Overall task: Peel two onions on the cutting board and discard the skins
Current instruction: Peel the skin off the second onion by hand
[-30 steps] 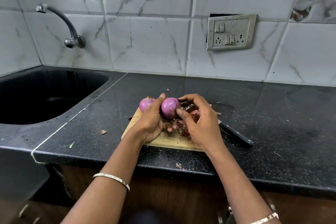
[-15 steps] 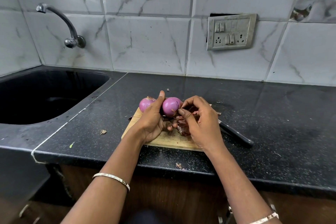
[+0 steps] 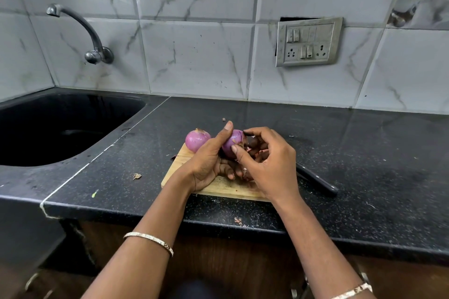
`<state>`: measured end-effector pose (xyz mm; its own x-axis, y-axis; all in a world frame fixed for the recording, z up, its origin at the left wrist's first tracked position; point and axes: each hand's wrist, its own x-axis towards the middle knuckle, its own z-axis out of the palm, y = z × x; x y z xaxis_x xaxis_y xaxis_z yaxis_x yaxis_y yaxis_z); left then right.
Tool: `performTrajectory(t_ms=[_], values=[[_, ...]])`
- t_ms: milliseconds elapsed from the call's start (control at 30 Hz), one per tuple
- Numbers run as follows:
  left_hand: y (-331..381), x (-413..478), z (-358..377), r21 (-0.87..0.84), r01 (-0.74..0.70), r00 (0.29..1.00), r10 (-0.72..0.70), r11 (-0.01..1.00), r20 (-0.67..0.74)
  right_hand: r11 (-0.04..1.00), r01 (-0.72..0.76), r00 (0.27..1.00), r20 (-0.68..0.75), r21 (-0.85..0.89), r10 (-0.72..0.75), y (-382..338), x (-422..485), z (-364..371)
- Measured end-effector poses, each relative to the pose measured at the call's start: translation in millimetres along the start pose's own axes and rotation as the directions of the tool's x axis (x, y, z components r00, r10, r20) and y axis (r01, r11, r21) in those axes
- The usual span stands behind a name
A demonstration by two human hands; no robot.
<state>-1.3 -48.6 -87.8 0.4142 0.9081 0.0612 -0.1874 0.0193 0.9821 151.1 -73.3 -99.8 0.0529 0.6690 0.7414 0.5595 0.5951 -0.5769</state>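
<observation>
A wooden cutting board (image 3: 226,187) lies on the black counter. One purple onion (image 3: 196,139) sits on the board's far left corner, apart from my hands. My left hand (image 3: 209,160) grips a second purple onion (image 3: 232,143) just above the board, thumb up along its left side. My right hand (image 3: 269,165) pinches at that onion's right end with thumb and forefinger, where a bit of skin clings. Dark red peeled skins (image 3: 255,150) lie on the board, mostly hidden behind my right hand.
A black-handled knife (image 3: 318,182) lies on the counter to the right of the board. A black sink (image 3: 56,128) with a wall tap (image 3: 92,39) is on the left. Small skin scraps (image 3: 136,175) dot the counter. A switch plate (image 3: 308,41) hangs on the tiled wall.
My right thumb and fingers have shifted up onto the held onion's right end, and the onion has turned slightly in my left hand. The other onion has not moved.
</observation>
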Motion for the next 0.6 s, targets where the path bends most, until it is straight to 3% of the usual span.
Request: performTrajectory(t_ms=[233, 600], values=[[-1.1, -0.6, -0.4, 0.02, -0.002, 1.0, 0.002, 1.0, 0.018, 0.999, -0.029, 0.997, -0.076, 0.033, 0.031, 2.6, 0.7, -0.8], [-0.9, -0.8, 0.2, 0.03, -0.01, 1.0, 0.01, 1.0, 0.006, 0.997, -0.046, 0.997, -0.061, 0.063, 0.049, 1.4, 0.4, -0.7]])
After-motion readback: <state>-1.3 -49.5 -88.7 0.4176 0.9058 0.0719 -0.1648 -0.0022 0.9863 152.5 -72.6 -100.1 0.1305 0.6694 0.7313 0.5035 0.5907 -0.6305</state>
